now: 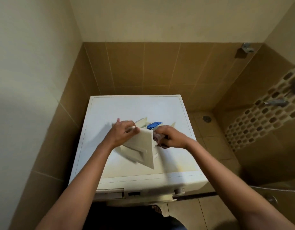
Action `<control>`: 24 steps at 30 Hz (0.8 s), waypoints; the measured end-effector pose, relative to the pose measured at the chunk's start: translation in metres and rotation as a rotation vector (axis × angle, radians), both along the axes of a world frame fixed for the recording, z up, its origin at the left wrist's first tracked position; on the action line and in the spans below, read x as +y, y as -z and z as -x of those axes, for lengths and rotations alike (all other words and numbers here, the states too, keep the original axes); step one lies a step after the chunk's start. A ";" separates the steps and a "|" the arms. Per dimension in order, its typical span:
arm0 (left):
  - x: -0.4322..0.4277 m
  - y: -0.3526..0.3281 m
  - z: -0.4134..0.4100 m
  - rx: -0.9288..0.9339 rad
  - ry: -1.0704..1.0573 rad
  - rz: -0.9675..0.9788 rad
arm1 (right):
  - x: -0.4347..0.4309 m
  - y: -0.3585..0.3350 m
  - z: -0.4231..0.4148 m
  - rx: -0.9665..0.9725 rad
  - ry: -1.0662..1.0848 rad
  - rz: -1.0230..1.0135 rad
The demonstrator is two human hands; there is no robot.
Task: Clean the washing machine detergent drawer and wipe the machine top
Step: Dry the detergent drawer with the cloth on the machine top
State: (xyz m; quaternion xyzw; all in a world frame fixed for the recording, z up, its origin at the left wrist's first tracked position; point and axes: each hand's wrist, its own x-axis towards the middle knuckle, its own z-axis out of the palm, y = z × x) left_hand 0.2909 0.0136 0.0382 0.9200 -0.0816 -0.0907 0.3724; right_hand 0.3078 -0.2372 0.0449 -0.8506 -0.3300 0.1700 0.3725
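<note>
The white detergent drawer (140,146) is out of the machine and held tilted above the washing machine top (135,105). Its front panel faces me and a blue insert (153,125) shows at its far end. My left hand (121,132) grips the drawer's upper left edge. My right hand (168,136) holds a crumpled greyish cloth (157,137) against the drawer's right side. The empty drawer slot (109,194) is visible at the machine's front left.
The machine stands in a tiled corner, with walls close at the left and back. To the right are a tiled floor with a drain (207,118), taps (276,102) on a mosaic wall and a knob (178,190) on the machine front.
</note>
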 end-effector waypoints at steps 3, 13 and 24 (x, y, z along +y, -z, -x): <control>0.001 -0.015 0.001 0.031 0.012 -0.051 | -0.009 -0.009 -0.015 0.297 0.142 -0.093; -0.025 -0.026 0.009 0.032 -0.281 0.353 | -0.009 -0.039 -0.044 0.398 0.896 -1.041; -0.040 -0.031 0.000 0.238 -0.477 0.867 | 0.025 -0.053 -0.025 0.418 0.946 -1.034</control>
